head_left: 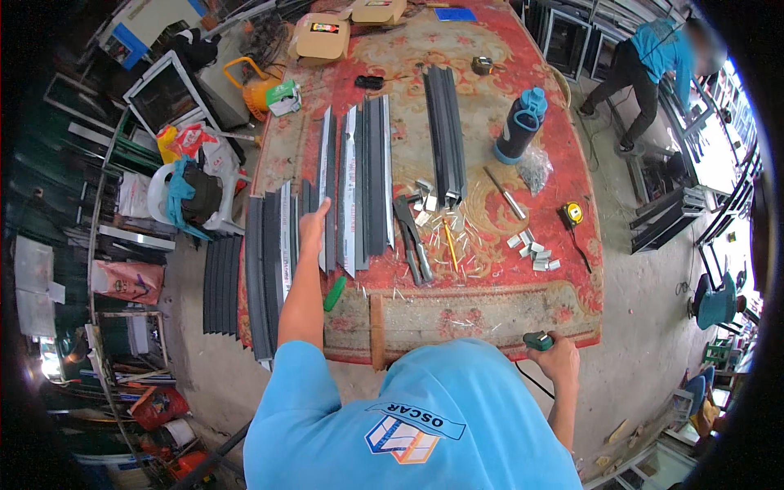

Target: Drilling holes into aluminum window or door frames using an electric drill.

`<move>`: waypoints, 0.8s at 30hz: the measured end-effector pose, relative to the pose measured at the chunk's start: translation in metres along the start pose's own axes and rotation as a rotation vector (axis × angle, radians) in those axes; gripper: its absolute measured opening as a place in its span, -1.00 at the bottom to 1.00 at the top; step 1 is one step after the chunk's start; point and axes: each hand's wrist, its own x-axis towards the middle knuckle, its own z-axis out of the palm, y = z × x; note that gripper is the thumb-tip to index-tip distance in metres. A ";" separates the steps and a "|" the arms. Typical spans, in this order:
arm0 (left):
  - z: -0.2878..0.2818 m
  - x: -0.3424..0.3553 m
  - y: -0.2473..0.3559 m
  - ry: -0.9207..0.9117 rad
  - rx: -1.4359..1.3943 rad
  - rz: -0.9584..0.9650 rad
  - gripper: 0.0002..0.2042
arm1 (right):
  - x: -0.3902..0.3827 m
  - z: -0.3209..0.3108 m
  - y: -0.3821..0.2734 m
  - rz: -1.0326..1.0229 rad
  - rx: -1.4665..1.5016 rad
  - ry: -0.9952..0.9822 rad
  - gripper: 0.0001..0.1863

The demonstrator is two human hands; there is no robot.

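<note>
My left hand (pixel 313 226) reaches over the table and closes on the edge of a long dark grey metal profile (pixel 328 245); its thumb shows, most of its fingers are hidden. More dark profiles (pixel 376 175) lie beside it, some with white printed film. At the near right table edge, my right hand (pixel 560 356) is closed around a small dark green tool (pixel 537 340) whose exact kind I cannot make out. A black cord (pixel 535 380) runs below that hand. Near the middle lie black-handled pliers (pixel 412 241) and a yellow pencil (pixel 451 245).
A patterned red cloth (pixel 506 278) covers the table. On it are a dark blue bottle (pixel 519 126), a yellow tape measure (pixel 571 215), small metal pieces (pixel 535 251) and a green-handled item (pixel 334 294). At the far right a person (pixel 653 69) bends over frames.
</note>
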 end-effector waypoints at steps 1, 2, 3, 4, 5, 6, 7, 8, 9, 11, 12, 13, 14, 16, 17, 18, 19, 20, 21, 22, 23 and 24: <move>-0.004 -0.002 -0.002 0.007 -0.002 0.000 -0.44 | 0.002 0.002 0.003 -0.001 -0.006 0.002 -0.28; -0.007 -0.005 -0.003 0.051 -0.043 0.102 -0.47 | 0.003 0.003 0.004 -0.001 -0.013 0.004 -0.24; -0.009 -0.006 -0.005 0.094 -0.082 0.204 -0.51 | 0.003 0.001 0.001 -0.007 -0.015 0.002 -0.24; -0.011 -0.011 0.001 0.093 -0.080 0.198 -0.51 | 0.002 -0.001 -0.003 -0.002 -0.017 -0.002 -0.25; -0.012 -0.019 0.023 0.069 -0.110 0.251 -0.51 | 0.000 -0.002 -0.004 0.008 -0.020 -0.005 -0.26; -0.016 -0.026 0.043 0.053 -0.142 0.304 -0.47 | -0.002 -0.002 -0.003 0.007 -0.025 -0.009 -0.26; -0.017 -0.029 0.058 0.073 -0.234 0.465 -0.52 | -0.002 -0.002 -0.003 -0.018 -0.033 -0.003 -0.29; -0.016 -0.027 0.072 0.093 -0.326 0.627 -0.57 | -0.001 -0.002 -0.004 -0.042 -0.040 0.004 -0.32; -0.022 -0.023 0.087 0.084 -0.336 0.676 -0.54 | 0.001 -0.001 -0.003 -0.046 -0.044 0.002 -0.32; -0.030 -0.013 0.119 0.022 -0.390 0.751 -0.44 | 0.005 0.001 -0.002 -0.047 -0.050 0.000 -0.33; -0.030 -0.009 0.140 -0.035 -0.433 0.776 -0.37 | 0.007 0.001 -0.002 -0.047 -0.054 0.001 -0.33; -0.031 -0.005 0.163 0.034 -0.264 0.812 -0.30 | 0.008 0.002 -0.002 -0.038 -0.053 -0.002 -0.30; -0.032 0.001 0.184 0.102 -0.091 0.842 -0.23 | 0.008 0.002 -0.003 -0.029 -0.052 -0.007 -0.28; -0.030 0.026 0.208 0.128 -0.062 0.873 -0.29 | 0.008 -0.002 -0.006 -0.047 -0.055 -0.033 -0.28; -0.029 0.042 0.212 0.105 -0.077 0.854 -0.33 | 0.009 -0.005 -0.009 -0.059 -0.054 -0.054 -0.29; -0.028 0.052 0.209 0.114 -0.075 0.856 -0.33 | 0.010 -0.007 -0.010 -0.068 -0.054 -0.054 -0.29; -0.022 0.065 0.204 0.135 -0.081 0.832 -0.36 | 0.011 -0.007 -0.009 -0.060 -0.053 -0.053 -0.30; -0.018 0.073 0.201 0.156 -0.088 0.806 -0.39 | 0.011 -0.008 -0.009 -0.051 -0.053 -0.050 -0.30; -0.018 0.080 0.197 0.159 -0.090 0.809 -0.39 | 0.011 -0.008 -0.008 -0.054 -0.052 -0.047 -0.30; -0.013 0.079 0.196 0.167 -0.098 0.789 -0.40 | 0.008 -0.006 -0.005 -0.058 -0.043 -0.019 -0.34; -0.009 0.078 0.195 0.177 -0.106 0.767 -0.41 | 0.007 -0.004 -0.004 -0.062 -0.036 0.009 -0.38; -0.007 0.080 0.196 0.279 -0.079 0.735 -0.39 | 0.007 -0.006 -0.004 -0.066 -0.018 0.003 -0.36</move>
